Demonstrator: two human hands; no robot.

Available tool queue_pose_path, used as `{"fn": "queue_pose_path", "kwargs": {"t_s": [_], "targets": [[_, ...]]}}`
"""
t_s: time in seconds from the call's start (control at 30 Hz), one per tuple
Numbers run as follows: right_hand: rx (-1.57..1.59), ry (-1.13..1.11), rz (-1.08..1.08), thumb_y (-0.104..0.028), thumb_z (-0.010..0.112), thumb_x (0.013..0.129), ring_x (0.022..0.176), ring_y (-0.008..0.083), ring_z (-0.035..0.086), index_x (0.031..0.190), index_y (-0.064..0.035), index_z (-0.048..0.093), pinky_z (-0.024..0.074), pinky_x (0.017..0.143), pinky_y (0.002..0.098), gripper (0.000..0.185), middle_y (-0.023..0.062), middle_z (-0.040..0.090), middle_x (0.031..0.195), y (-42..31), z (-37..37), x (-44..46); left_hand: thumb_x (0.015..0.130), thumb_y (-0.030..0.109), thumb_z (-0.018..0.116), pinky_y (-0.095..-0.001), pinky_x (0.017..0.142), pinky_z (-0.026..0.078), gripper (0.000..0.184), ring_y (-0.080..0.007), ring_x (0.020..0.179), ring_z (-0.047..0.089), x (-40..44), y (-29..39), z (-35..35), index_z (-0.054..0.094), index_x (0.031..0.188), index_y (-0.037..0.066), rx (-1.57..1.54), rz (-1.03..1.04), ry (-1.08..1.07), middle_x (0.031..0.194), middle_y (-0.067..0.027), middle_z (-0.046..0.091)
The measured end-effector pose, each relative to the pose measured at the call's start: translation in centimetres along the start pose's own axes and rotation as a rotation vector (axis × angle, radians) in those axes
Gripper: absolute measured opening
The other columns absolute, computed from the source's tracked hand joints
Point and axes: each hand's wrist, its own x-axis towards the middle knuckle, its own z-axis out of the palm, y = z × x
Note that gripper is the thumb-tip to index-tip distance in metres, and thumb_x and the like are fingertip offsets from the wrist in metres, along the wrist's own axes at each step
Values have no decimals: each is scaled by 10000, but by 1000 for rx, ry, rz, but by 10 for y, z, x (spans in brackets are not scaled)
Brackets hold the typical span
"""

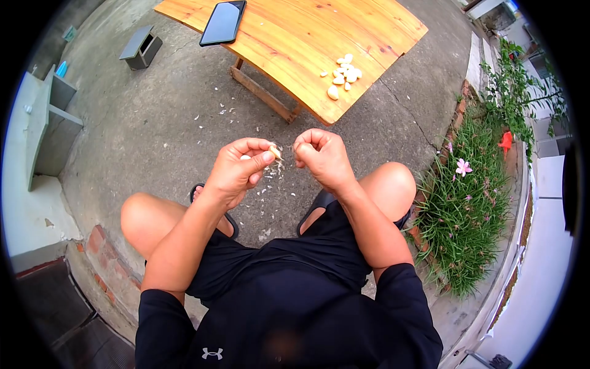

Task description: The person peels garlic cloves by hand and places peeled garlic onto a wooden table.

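Between the thumb and index finger of my left hand (242, 167) is a pale garlic clove (275, 152). Another pale bit shows in the same hand, behind the thumb. My right hand (324, 158) is just to the right of the clove, apart from it, with thumb and fingers pinched together; a thin scrap of skin may be at the fingertips, too small to make out. Several peeled cloves (350, 73) lie in a loose pile near the front right corner of the wooden table (295, 46).
A tablet or phone (223, 23) lies at the table's left edge. Peel scraps (265, 194) dot the concrete between my feet. A grey box (141, 48) stands at the upper left. Grass with pink flowers (462, 209) grows to my right.
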Motion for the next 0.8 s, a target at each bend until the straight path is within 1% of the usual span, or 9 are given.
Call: {"fn": "queue_pose_path", "kwargs": {"t_s": [0.07, 0.17, 0.27, 0.37, 0.47, 0.57, 0.67, 0.8], "targets": [[-210, -67, -37, -25, 701, 866, 695, 50, 614, 876, 0, 685, 502, 618, 211, 30, 6, 676, 805, 10, -11, 4, 954, 30, 681, -151, 416, 340, 124, -16, 520, 489, -1, 3, 0, 679, 1076, 51, -78, -38, -24, 968, -48, 731], [62, 50, -204, -33, 690, 876, 710, 67, 630, 892, 10, 717, 516, 636, 228, 54, 27, 687, 834, -6, 13, -7, 962, 50, 677, -151, 416, 338, 113, -14, 525, 489, 0, 2, 0, 678, 1074, 57, -93, -39, -32, 970, -38, 728], [-143, 53, -429, -27, 700, 868, 714, 81, 641, 924, 9, 748, 520, 642, 232, 82, 59, 696, 850, -9, 10, -9, 954, 51, 689, -150, 409, 333, 115, -13, 522, 493, -1, 4, 1, 680, 1068, 60, -59, -54, -1, 953, -35, 724], [-251, 35, -457, -22, 726, 852, 705, 88, 645, 955, -3, 761, 517, 633, 228, 111, 69, 699, 840, -19, 11, -14, 947, 58, 703, -155, 401, 329, 118, -14, 519, 496, -1, 3, 1, 682, 1063, 63, -32, -46, 7, 929, -31, 718], [-311, 6, -501, -35, 755, 833, 690, 85, 641, 941, -4, 766, 516, 616, 227, 113, 59, 697, 831, -19, 12, -14, 933, 57, 723, -161, 394, 325, 123, -15, 520, 503, -1, 2, 2, 692, 1052, 54, -18, -34, 27, 887, -27, 714], [-336, 13, -520, -55, 775, 828, 667, 82, 632, 915, -4, 767, 512, 595, 229, 102, 52, 693, 820, -15, 12, -12, 916, 49, 742, -163, 404, 333, 130, -16, 525, 508, -1, 1, 3, 705, 1040, 42, 70, 4, 58, 852, -24, 712], [-271, 36, -454, -58, 774, 824, 655, 73, 624, 895, -11, 766, 506, 584, 229, 86, 44, 688, 810, -13, 16, -12, 902, 34, 754, -163, 419, 346, 140, -17, 527, 510, -1, -3, 3, 716, 1036, 33, 140, 80, 58, 856, -29, 721], [-200, 23, -329, -56, 769, 818, 665, 51, 612, 862, -16, 753, 495, 587, 218, 61, 23, 674, 798, -8, 15, -11, 901, 25, 752, -164, 432, 358, 148, -20, 524, 508, 0, -5, 3, 719, 1045, 28, 176, 109, 50, 886, -42, 731]]}}
